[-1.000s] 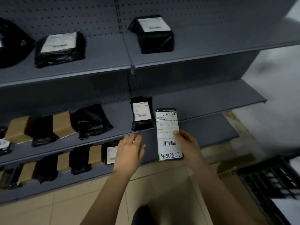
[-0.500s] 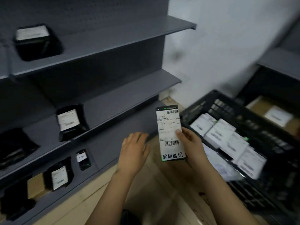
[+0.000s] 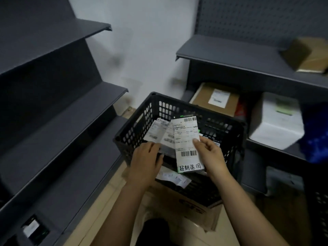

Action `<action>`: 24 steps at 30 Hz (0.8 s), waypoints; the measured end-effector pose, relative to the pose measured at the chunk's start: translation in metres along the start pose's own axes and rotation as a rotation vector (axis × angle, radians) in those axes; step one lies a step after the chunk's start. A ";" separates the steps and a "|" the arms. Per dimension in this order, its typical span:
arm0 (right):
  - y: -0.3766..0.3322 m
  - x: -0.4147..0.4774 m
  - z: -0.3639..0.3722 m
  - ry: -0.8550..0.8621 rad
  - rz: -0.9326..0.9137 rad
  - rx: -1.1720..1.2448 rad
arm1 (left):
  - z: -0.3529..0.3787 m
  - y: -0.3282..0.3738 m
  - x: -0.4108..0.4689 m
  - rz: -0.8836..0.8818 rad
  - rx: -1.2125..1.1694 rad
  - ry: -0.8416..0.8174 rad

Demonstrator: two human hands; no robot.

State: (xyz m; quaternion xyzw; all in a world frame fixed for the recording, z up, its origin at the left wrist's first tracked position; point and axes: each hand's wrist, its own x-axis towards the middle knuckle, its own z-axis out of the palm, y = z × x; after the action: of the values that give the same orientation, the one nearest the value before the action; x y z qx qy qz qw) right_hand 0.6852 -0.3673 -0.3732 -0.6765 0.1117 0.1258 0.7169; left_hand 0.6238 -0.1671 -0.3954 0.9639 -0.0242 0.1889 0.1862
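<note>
My right hand (image 3: 211, 158) grips a slim black parcel (image 3: 186, 139) by its right edge, thumb on its white shipping label, which carries barcodes and handwritten characters at the bottom. The parcel is held upright over a black perforated plastic crate (image 3: 136, 128). Inside the crate lie several other labelled parcels (image 3: 158, 133). My left hand (image 3: 146, 165) hovers with relaxed fingers at the crate's near left rim, its fingertips close to those parcels, holding nothing that I can see.
The crate rests on a brown cardboard box (image 3: 188, 203) on the tiled floor. Grey metal shelves (image 3: 58, 110) rise at the left with one small black parcel (image 3: 33, 228) low down. Right-hand shelves (image 3: 230, 57) hold brown boxes (image 3: 216, 98) and a white box (image 3: 276, 121).
My view has swung right from the left shelves to the crate. Both hands, the right still holding the labelled parcel, are now over the crate.
</note>
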 end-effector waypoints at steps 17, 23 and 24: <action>0.102 0.168 -0.057 0.591 0.455 -0.077 | 0.172 -0.042 0.151 0.277 -0.022 -0.541; 0.115 0.199 -0.054 0.626 0.468 -0.297 | 0.205 -0.058 0.159 0.271 -0.071 -0.662; 0.116 0.202 -0.052 0.628 0.461 -0.353 | 0.207 -0.059 0.158 0.271 -0.078 -0.670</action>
State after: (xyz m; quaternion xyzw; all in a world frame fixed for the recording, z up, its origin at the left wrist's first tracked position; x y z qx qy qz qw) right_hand 0.8380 -0.4076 -0.5525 -0.7517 0.4496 0.0876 0.4745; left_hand 0.8510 -0.1849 -0.5349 0.9524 -0.2185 -0.1158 0.1781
